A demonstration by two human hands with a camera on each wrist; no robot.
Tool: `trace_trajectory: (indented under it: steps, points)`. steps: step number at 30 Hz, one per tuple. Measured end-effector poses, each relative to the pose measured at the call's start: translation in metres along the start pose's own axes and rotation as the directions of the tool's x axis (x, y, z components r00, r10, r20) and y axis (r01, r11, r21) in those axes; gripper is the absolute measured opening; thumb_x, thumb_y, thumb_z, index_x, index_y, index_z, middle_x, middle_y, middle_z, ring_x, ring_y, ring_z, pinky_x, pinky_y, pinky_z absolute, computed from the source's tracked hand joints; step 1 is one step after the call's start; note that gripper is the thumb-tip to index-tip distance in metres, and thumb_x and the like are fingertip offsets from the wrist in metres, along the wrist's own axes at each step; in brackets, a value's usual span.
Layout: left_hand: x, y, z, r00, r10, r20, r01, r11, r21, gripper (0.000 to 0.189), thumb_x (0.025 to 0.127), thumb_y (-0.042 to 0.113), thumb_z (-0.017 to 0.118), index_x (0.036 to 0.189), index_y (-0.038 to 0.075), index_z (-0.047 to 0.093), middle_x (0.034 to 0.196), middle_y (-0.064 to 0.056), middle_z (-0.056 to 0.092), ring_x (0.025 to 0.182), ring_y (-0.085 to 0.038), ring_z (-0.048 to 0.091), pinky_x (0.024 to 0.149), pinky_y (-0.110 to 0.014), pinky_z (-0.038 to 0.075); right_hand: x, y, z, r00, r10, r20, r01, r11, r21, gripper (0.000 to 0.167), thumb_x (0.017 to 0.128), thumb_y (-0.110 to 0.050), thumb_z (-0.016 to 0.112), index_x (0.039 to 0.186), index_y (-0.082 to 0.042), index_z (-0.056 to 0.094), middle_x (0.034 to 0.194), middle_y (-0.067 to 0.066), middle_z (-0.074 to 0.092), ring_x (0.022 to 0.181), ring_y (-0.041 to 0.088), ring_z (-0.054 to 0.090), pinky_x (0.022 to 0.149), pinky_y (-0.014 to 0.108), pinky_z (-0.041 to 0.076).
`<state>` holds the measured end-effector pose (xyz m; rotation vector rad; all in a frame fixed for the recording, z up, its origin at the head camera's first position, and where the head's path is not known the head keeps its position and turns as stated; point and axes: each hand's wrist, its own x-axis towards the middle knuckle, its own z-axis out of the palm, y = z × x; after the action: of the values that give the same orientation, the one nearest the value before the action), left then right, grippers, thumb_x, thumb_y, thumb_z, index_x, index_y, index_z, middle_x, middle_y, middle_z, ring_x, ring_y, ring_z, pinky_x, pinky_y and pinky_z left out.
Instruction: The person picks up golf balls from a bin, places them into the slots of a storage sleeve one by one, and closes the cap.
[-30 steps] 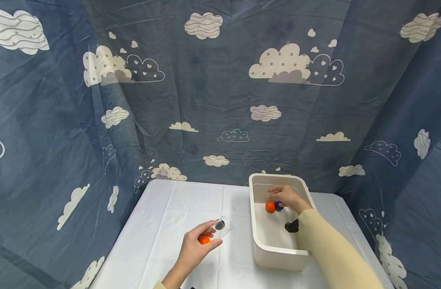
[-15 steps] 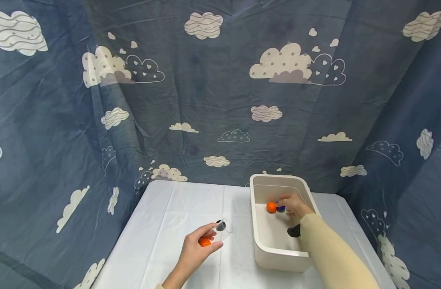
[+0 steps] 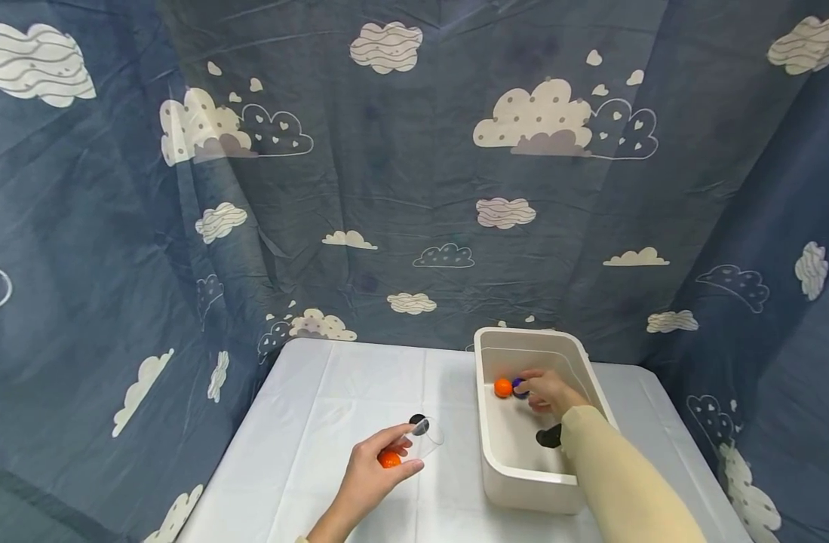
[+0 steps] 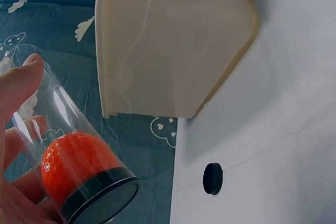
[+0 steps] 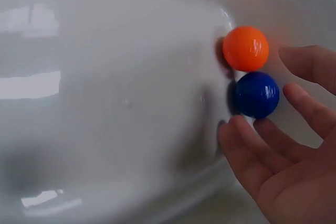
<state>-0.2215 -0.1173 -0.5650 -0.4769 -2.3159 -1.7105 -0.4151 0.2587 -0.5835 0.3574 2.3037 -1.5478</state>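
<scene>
My left hand (image 3: 373,467) grips a clear plastic tube (image 4: 65,103) tilted over the table, its open end pointing away from the palm. Inside the tube, an orange textured ball (image 4: 79,161) rests against the black base (image 4: 105,198). A round black cap (image 4: 212,178) lies on the white table beyond this hand. My right hand (image 3: 550,391) is down inside the cream bin (image 3: 485,445), fingers spread beside a blue ball (image 5: 257,95). Fingertips come right to the blue ball's edge, while the thumb stays apart from it. A smooth orange ball (image 5: 245,49) sits against the blue one.
The bin stands on the right part of the white-covered table (image 3: 339,392), its walls rising around my right hand. Dark blue cloth (image 3: 414,173) with a cloud pattern hangs behind the table and on both sides.
My right hand shifts right, then back toward the blue ball. Both loose balls end slightly further left in the bin. My left hand keeps its grip on the tube, nearly still.
</scene>
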Motion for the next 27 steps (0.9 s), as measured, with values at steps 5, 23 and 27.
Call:
trace_trajectory:
  steps: [5,23,27]
  points:
    - [-0.001,0.002,-0.005,1.0,-0.012,0.005,0.012,1.0,0.005,0.054,0.075,0.035,0.089,0.124,0.021,0.071,0.098,0.008,0.072,0.087,-0.02,0.071,0.08,-0.028,0.057,0.006,0.003,0.007,0.999,0.021,0.036,-0.025,0.993,0.12,0.055,0.095,-0.008,0.063,0.145,0.005,0.043,0.121,0.021,0.057,0.1,0.037,0.059,0.089,0.046,0.053]
    - [-0.005,-0.003,-0.017,1.0,-0.012,-0.003,0.012,1.0,0.019,0.051,0.076,0.035,0.089,0.123,0.026,0.071,0.097,0.009,0.071,0.086,-0.019,0.07,0.079,-0.03,0.058,0.018,-0.001,0.033,0.997,-0.02,0.075,0.02,1.0,0.003,0.047,0.091,0.002,0.063,0.136,0.005,0.05,0.104,0.019,0.062,0.073,0.023,0.059,0.07,0.035,0.057]
    - [-0.006,-0.003,-0.019,1.0,-0.024,-0.003,0.024,0.999,0.024,0.051,0.076,0.034,0.089,0.123,0.029,0.071,0.097,0.009,0.071,0.087,-0.019,0.07,0.08,-0.029,0.058,0.022,-0.002,0.036,0.997,-0.011,0.082,0.013,1.0,-0.021,0.05,0.086,0.008,0.067,0.134,0.007,0.051,0.104,0.02,0.064,0.073,0.022,0.062,0.071,0.034,0.058]
